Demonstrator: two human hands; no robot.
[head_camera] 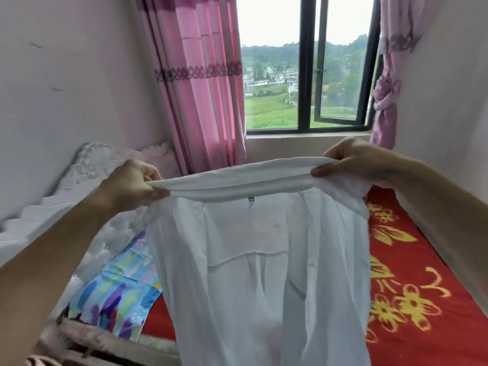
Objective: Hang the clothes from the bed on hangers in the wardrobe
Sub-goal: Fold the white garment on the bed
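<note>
Both arms reach forward and are held up at about the same height. The left hand point(132, 184) pinches one end of the collar of a thin white shirt point(260, 273), with the thumb on the near side and the fingers curled behind. The right hand point(351, 161) pinches the other end the same way. The collar is pulled tight between the two hands, and a small tag shows just under its middle. The rest of the shirt hangs straight down in front of the person, over the bed.

The bed has a red blanket point(412, 273) with yellow flowers on it. A bright cloth point(118, 294) with blue, purple and yellow streaks lies on the left part of the bed, partly hidden behind the shirt. A pale padded headboard point(105, 165) stands against the left wall.

Behind the bed is a window point(309, 75) with a dark frame, and green hills and houses show through it. A pink curtain point(200, 83) hangs on its left. A purple curtain point(385, 107) is tied in a knot on its right.
</note>
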